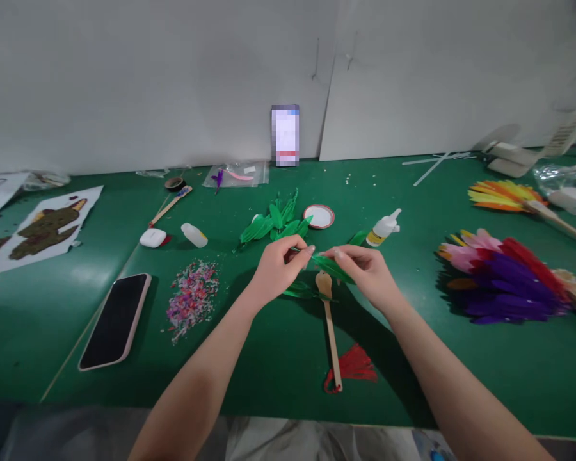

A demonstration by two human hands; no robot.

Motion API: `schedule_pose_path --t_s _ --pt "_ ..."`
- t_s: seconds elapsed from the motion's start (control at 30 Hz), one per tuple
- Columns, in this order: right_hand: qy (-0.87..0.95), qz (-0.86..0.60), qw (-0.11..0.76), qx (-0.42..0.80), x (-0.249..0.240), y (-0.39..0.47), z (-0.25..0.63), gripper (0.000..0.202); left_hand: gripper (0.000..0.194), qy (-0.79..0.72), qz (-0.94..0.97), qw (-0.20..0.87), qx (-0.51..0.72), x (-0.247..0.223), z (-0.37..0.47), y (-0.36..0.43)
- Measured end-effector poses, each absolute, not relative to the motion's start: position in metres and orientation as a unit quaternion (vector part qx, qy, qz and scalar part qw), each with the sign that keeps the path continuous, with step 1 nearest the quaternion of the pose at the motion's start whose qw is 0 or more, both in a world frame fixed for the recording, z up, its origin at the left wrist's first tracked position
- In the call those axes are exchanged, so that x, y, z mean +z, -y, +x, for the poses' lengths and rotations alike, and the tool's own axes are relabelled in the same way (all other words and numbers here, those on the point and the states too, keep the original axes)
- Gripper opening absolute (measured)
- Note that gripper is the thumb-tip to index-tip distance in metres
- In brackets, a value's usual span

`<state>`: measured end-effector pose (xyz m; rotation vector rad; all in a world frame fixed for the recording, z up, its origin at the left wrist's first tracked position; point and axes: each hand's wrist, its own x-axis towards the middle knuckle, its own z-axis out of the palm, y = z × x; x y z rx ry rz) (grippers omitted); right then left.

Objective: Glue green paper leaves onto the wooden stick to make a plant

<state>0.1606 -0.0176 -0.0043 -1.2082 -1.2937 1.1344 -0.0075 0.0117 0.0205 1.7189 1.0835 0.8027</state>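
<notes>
Between my hands is a green feather [333, 267]. My right hand [362, 269] pinches it along its vane, while the closed fingertips of my left hand [283, 262] meet its thin quill end. Just below lies a wooden fan handle [331, 333] with a flat, wider head and a red tassel [358, 363] at its lower end. Another green feather [300, 291] rests beside the handle's head, partly under my left hand. Beyond my hands sits a pile of green feathers [276, 221]. A white glue bottle [384, 227] stands past my right hand, near one more green feather [358, 238].
Purple, red and pink feather fan [513, 282] and orange-yellow feather fan [504, 195] lie at right. At left are a phone [115, 320], colourful bits [192, 298], a small white bottle [194, 235] and a white case [153, 238]. A round white lid [319, 216] lies beyond my hands.
</notes>
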Motion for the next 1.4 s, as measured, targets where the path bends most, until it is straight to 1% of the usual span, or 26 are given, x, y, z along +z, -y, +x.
schedule_pose_path --t_s 0.13,0.37,0.47,0.57,0.77,1.4 --pt "0.564 -0.491 0.478 0.461 -0.008 0.019 0.158 0.025 0.027 -0.433 0.712 0.455 0.314 0.018 -0.007 -0.012" --pt "0.627 -0.511 0.451 0.377 -0.014 0.021 0.152 0.024 0.026 -0.444 0.718 0.436 0.313 0.015 -0.005 -0.012" --pt "0.626 -0.510 0.445 0.388 -0.016 0.021 0.153 0.026 0.027 -0.452 0.710 0.436 0.317 0.014 -0.004 -0.012" --pt "0.609 -0.501 0.444 0.425 -0.016 0.019 0.153 0.029 0.027 -0.463 0.701 0.440 0.318 0.014 -0.005 -0.013" --pt "0.571 -0.488 0.447 0.486 -0.014 0.019 0.153 0.026 0.025 -0.459 0.705 0.438 0.315 0.014 -0.005 -0.013" --pt "0.566 -0.523 0.471 0.431 -0.017 0.021 0.148 0.031 0.027 -0.458 0.719 0.425 0.306 0.013 0.002 -0.008"
